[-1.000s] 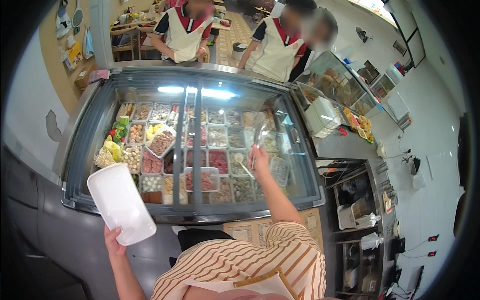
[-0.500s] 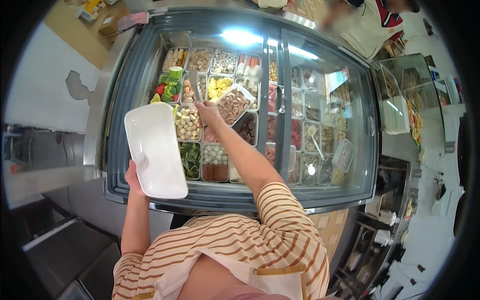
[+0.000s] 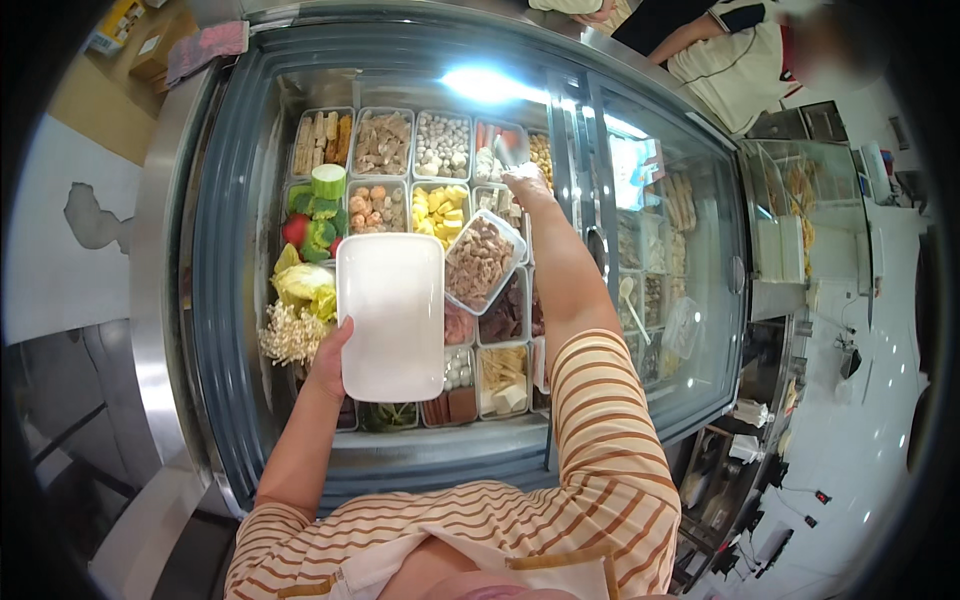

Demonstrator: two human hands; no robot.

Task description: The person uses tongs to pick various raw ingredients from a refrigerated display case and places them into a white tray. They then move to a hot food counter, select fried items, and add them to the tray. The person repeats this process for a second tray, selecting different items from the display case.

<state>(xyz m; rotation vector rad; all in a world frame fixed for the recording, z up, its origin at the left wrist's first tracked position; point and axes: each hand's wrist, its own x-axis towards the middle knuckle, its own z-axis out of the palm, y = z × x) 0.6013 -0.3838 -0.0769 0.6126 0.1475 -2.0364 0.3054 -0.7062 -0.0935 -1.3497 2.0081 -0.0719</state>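
My left hand [image 3: 330, 362] grips the lower left edge of a white rectangular tray [image 3: 392, 320] with nothing in it, held above the food tubs. Stretched far forward, my right hand [image 3: 530, 187] is closed around metal tongs [image 3: 511, 150], blurred at the tips. They hover over a tub of red-and-white sticks and pale pieces [image 3: 490, 150]. Below that hand, a tilted tub of sliced meat [image 3: 482, 262] rests on the other tubs. Yellow chunks [image 3: 438, 211] lie just beyond the tray, with orange-pink balls [image 3: 376, 208] to their left.
A glass-topped chest fridge [image 3: 225, 250] surrounds the tubs; its sliding glass [image 3: 690, 330] covers the right half. Broccoli [image 3: 322, 238], leafy cabbage [image 3: 305, 285] and thin white mushrooms [image 3: 292, 335] sit at the left. Another person [image 3: 730, 70] stands at the far right. A pink cloth [image 3: 205, 52] lies on the far left corner.
My right hand has moved with the tongs to the far right, from near the orange-pink balls. The tray has shifted right and straightened, uncovering the cabbage and mushrooms.
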